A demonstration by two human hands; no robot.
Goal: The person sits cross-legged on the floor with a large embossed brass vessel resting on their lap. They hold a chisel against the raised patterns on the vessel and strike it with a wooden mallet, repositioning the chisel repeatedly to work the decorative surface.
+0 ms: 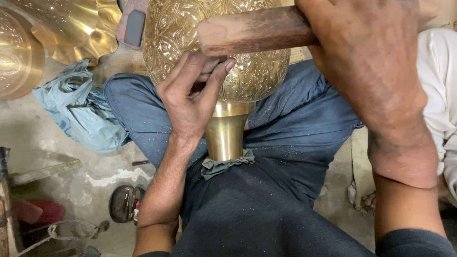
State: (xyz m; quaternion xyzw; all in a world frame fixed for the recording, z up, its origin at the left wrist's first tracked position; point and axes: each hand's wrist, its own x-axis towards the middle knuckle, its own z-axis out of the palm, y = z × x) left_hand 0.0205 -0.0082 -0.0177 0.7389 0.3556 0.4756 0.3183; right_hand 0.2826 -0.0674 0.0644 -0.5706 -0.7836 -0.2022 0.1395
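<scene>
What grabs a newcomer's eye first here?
The embossed, gleaming brass vase at top centre, its smooth neck pointing down between the person's blue-trousered legs. The left hand pinches a small tool against it; the right hand holds a brown wooden hammer handle across it.

blue plastic bag (pixel 78 112) | scalloped brass dish (pixel 71 28) (shiny) | sandal (pixel 124 203) | white cloth (pixel 440 85)

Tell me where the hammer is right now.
In the head view the hammer lies across the top of the frame, its wooden handle gripped by the right hand and its head at upper left, above the embossed brass vase.
</scene>
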